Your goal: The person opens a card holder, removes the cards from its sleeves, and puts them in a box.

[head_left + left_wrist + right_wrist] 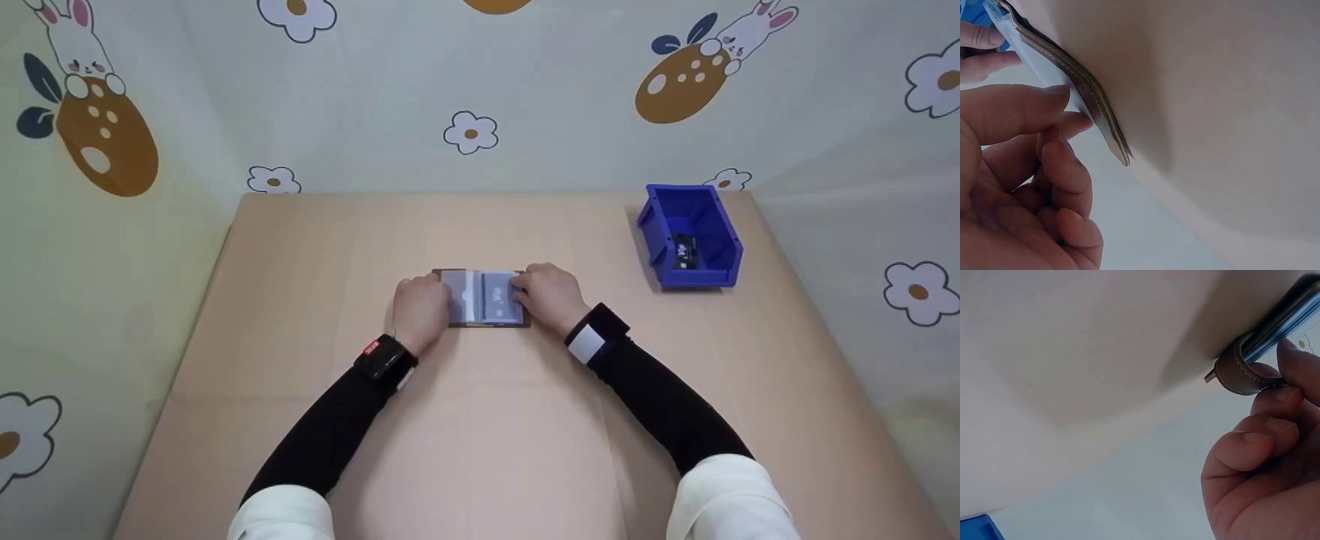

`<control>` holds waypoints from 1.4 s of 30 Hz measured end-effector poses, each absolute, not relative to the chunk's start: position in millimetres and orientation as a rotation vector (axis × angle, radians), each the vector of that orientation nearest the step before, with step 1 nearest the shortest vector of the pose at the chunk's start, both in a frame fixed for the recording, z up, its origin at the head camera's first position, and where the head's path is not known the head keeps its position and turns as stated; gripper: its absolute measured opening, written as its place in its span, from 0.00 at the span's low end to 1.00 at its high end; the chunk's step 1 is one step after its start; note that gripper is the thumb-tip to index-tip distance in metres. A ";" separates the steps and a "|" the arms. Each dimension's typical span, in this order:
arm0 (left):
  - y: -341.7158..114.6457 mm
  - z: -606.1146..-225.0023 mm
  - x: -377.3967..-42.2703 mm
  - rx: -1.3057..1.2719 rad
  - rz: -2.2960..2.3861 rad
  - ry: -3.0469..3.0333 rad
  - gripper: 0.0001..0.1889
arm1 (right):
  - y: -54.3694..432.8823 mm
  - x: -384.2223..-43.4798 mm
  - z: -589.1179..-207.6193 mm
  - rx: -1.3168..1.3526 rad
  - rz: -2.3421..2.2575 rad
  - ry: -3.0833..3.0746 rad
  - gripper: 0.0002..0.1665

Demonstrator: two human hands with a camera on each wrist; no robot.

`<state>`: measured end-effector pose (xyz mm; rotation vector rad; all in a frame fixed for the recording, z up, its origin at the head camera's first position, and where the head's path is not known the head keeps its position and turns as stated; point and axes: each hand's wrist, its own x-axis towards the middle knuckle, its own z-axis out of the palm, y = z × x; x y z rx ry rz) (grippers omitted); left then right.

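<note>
A card holder (471,298) lies open on the table, its brown stitched cover (1095,95) showing beneath clear plastic sleeves (459,292). Through the right-hand sleeve a dark card with pale print (499,295) shows. My left hand (421,313) pinches the left side of the holder between thumb and forefinger, the other fingers curled. At the right side, my right hand (553,298) grips the holder's edge. In the right wrist view its fingers hold a curved brown strap (1233,375), while the thumb lies against the sleeves.
A blue open-front bin (694,277) stands at the back right of the table (315,247), with a black card (685,251) inside. Printed cloth walls (390,97) rise along the table's back and both sides.
</note>
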<state>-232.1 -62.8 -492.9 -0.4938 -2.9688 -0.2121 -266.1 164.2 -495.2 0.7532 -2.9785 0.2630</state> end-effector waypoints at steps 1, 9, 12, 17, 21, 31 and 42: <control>-62.8 -493.0 -232.0 -0.493 -0.212 -2.967 0.07 | 163.4 -266.2 -495.5 0.761 0.264 -2.976 0.12; -62.1 -491.5 -230.2 -0.507 -0.196 -2.939 0.07 | 155.3 -265.0 -494.1 0.828 0.263 -2.931 0.08; -62.4 -491.5 -230.3 -0.508 -0.201 -2.931 0.06 | 151.9 -265.9 -494.1 0.836 0.269 -2.939 0.09; -62.6 -492.4 -231.2 -0.509 -0.217 -2.931 0.06 | 146.9 -267.7 -495.3 0.846 0.297 -2.956 0.08; -62.4 -493.2 -231.7 -0.505 -0.216 -2.933 0.06 | 141.7 -268.1 -495.7 0.858 0.322 -2.951 0.07; -63.4 -492.7 -231.9 -0.517 -0.173 -2.913 0.07 | 135.7 -267.1 -492.5 0.888 0.316 -2.954 0.07; -57.4 -484.6 -233.1 -0.498 -0.292 -2.966 0.06 | 136.5 -268.4 -493.2 0.912 0.281 -2.934 0.05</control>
